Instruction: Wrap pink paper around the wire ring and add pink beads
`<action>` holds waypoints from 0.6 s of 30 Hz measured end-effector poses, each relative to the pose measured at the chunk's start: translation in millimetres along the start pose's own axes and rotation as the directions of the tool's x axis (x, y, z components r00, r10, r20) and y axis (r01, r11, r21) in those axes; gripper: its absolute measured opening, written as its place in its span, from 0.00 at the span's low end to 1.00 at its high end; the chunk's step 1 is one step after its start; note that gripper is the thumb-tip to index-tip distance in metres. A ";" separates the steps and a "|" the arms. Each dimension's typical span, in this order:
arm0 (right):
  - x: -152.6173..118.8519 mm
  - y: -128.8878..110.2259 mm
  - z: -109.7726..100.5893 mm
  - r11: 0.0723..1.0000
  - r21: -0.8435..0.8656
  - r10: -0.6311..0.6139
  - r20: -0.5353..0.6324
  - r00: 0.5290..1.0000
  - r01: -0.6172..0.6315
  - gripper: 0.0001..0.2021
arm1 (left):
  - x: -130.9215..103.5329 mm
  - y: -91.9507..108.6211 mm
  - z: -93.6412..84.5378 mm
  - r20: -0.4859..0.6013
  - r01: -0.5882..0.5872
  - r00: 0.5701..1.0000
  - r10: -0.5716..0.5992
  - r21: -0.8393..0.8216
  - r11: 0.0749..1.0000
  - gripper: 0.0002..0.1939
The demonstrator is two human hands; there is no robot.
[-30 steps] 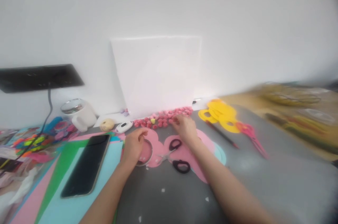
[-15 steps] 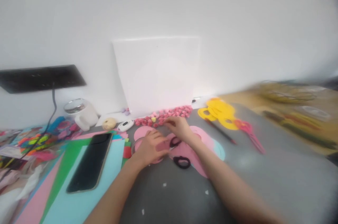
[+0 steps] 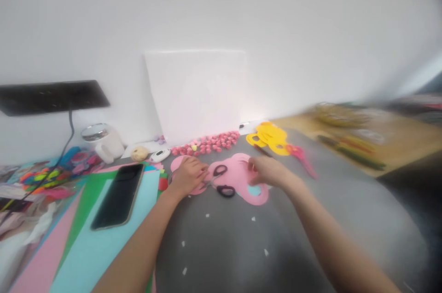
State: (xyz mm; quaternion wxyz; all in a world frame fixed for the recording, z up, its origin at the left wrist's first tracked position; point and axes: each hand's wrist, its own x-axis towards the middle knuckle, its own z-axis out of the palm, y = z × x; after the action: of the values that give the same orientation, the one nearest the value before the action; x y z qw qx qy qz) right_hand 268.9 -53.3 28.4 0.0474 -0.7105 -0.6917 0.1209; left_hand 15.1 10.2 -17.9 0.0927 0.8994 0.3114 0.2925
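Observation:
My left hand (image 3: 189,175) rests palm down over the left part of the pink paper cut-outs (image 3: 234,169), its fingers near the blades of the black-handled scissors (image 3: 225,191). What lies under its fingers is hidden. At the right side of the pink shapes is my right hand (image 3: 265,171), fingers bent and closed at the paper's edge; what they hold, if anything, is too blurred to make out. A bit of light blue paper (image 3: 254,190) shows beneath the pink. Behind the hands lie many small pink rolled pieces (image 3: 216,142).
Yellow paper cut-outs (image 3: 271,135), a dark pencil (image 3: 261,150) and pink scissors (image 3: 302,159) lie at the back right. On the left, a phone (image 3: 119,197) rests on coloured sheets (image 3: 81,256). A white board (image 3: 198,95) leans on the wall.
My right hand has moved from the small pink pieces to the right side of the pink cut-outs. My left hand remains over the paper. The camera view has shifted slightly.

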 end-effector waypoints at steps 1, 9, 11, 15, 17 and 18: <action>-6.6 4.6 2.5 1.000 0.007 0.022 0.030 0.999 -0.022 0.15 | 0.4 1.2 0.0 -0.033 -0.001 0.999 0.002 0.012 1.000 0.10; -36.7 14.3 7.3 0.965 0.250 0.085 -0.011 0.996 -0.080 0.01 | 2.6 19.8 5.7 -0.157 0.020 0.987 -0.016 0.020 1.000 0.14; -41.6 15.1 4.4 0.916 0.401 0.038 -0.048 0.998 -0.015 0.05 | 2.2 30.0 7.7 -0.179 0.044 0.982 -0.057 -0.078 0.996 0.13; -43.9 7.6 -6.7 0.682 0.720 -0.066 -0.112 0.992 0.127 0.11 | 1.2 47.3 8.3 -0.083 0.180 0.966 -0.243 -0.455 0.872 0.18; -37.9 -3.1 -9.7 0.625 0.757 -0.107 -0.157 0.982 0.190 0.12 | 1.6 49.3 6.2 0.019 0.263 0.945 -0.326 -0.635 0.726 0.24; -32.9 -9.9 -9.2 0.611 0.762 -0.126 -0.174 0.977 0.214 0.12 | 2.0 48.5 4.6 0.065 0.293 0.935 -0.348 -0.695 0.657 0.27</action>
State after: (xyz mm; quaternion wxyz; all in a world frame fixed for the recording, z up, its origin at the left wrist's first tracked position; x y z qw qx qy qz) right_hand 261.0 -84.7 43.0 0.3955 -0.5567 -0.6326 0.3654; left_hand 43.5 -26.8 -3.7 0.4614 0.7174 0.3355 0.3997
